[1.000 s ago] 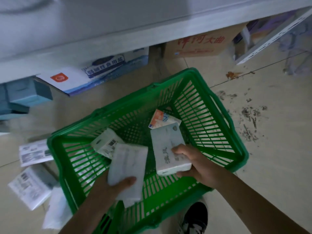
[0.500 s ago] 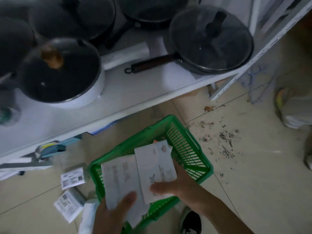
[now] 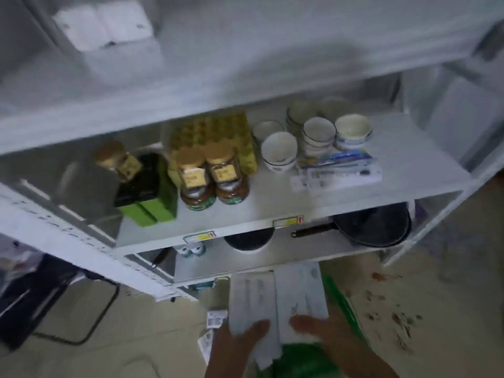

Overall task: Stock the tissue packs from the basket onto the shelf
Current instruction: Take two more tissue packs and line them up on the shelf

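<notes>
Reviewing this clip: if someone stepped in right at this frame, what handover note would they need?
Left hand: holds one tissue pack.
Right hand: holds a second pack, side by side with the first.
Both packs are lifted above the green basket, in front of the shelf unit, not yet set down.
Top shelf: white packs already sit at its left, blurred. Middle shelf carries jars and bowls; the lowest visible shelf carries pans.
A few packs lie on the floor beside the basket.
Left: place these two. The basket's inside is hidden, so whether more remain cannot be told.
</notes>
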`<state>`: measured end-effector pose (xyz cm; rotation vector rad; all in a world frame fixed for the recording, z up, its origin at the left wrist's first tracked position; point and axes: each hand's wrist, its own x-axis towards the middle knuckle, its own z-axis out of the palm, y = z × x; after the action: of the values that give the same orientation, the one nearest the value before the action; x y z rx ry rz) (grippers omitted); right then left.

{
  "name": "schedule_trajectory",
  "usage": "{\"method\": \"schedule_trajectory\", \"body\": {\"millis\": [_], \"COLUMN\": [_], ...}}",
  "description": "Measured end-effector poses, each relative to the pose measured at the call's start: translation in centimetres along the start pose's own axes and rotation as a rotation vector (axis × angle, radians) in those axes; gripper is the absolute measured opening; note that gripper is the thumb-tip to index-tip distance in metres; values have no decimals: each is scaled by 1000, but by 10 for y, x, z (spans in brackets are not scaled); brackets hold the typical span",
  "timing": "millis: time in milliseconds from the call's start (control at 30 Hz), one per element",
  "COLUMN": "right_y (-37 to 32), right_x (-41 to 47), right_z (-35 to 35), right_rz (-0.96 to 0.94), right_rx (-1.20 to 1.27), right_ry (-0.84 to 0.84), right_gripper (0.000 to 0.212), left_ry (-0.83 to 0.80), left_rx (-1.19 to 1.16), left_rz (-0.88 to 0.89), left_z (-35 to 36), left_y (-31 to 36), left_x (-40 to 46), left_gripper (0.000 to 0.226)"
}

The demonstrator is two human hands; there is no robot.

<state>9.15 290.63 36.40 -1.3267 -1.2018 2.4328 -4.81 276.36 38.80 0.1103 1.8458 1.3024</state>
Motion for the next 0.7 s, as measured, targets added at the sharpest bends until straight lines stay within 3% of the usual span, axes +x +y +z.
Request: {"method": "schedule_trajectory", "body": {"millis": [33,67,133,167,233,300,333,433,700], "right_y": [-11,-23,-50,-66,-97,-129,-143,-180,-254], "right_x": [-14,-24,-49,-61,-77,-93,-101,-113,-119], "right_z": [10,22,49,62,83,107,117,132,145], "right_rz": [-22,-48,-49,-51,-95,-147,-179,-277,-369], "right_rx": [3,-27,-36,-38,-61,-109,-126,-178,-190], "right_ry": [14,-17,-78,-87,-105,-118,-132,-152,-201], "right_gripper": [68,82,109,106,85,81,78,39,46], "left_ry": [-13,-19,26,17,5,-1,-2,10,-31], "left_rx": [6,-38,-113,-139,-166,-195,-201,-224,-287], "left_rz": [-16,7,-32,-24,34,94,133,245,370], "left_z": [-2,-15,-30,-37,-53,-63,-68,-76,-75], "left_y": [10,25,59,75,104,135,148,181,252], "left_x": [-14,-29,-54,-67,-85,-99,-104,-113,-121], "left_gripper": [43,43,67,68,47,34,34,38,35]}}
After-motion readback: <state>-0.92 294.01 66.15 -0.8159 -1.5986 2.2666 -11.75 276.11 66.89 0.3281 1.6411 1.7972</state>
